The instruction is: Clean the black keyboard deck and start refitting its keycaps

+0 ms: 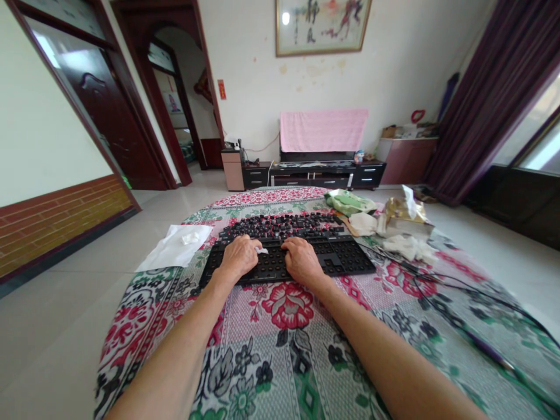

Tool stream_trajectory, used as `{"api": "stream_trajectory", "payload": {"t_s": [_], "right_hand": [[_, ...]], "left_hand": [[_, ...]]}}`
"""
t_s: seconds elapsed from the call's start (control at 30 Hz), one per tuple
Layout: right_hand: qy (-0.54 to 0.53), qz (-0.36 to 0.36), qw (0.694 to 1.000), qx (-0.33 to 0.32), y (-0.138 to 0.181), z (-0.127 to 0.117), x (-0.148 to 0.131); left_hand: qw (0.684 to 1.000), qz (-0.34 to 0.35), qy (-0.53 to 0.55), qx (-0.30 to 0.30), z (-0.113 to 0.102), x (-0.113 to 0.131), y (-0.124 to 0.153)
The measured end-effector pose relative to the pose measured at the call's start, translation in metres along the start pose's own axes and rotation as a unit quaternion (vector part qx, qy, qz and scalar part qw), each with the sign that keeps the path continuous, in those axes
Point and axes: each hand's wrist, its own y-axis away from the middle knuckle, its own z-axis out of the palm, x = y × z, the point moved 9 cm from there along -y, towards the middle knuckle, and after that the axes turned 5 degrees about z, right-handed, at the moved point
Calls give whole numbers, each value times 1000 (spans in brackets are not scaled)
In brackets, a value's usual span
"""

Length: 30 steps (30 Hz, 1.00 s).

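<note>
A black keyboard (350, 256) lies on the table with its keycaps off, bare key sockets showing. Over its left half rests my left hand (240, 255), its fingers closed on a scrap of white tissue (262, 251) that pokes out to the right. Near the middle of the keyboard is my right hand (301, 258), fingers curled in at the top row. Whatever those fingertips may hold is hidden. Loose black keycaps (284, 224) are heaped just behind the keyboard.
A floral cloth (289, 306) covers the table. At left lies a white sheet (175, 248) with crumpled tissue. On the right are a gold tissue pack (405, 210), used tissues (409, 248), a green packet (350, 202), dark cables (472, 286) and a purple-green tool (490, 350).
</note>
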Motion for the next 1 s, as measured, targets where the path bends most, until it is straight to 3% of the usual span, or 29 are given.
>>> {"api": "stream_trajectory", "payload": {"t_s": [0.17,0.33,0.47,0.8,1.0], "right_hand": [[-1,-2,1000,8,0,-1,-1],[-1,1,1000,4,-1,0,-1],[-1,2,1000,4,-2,-1,-1],[5,-3,1000,1,-2,0,-2],[4,5,1000,-4,-3,1,1]], "left_hand": [[999,-19,-18,18,-6,6,0],[999,37,0,29,-1,25,-4],[999,27,2,28,0,26,-5],[999,-49,-6,0,-6,-14,-1],[993,-104,14,-47,-7,-44,3]]}}
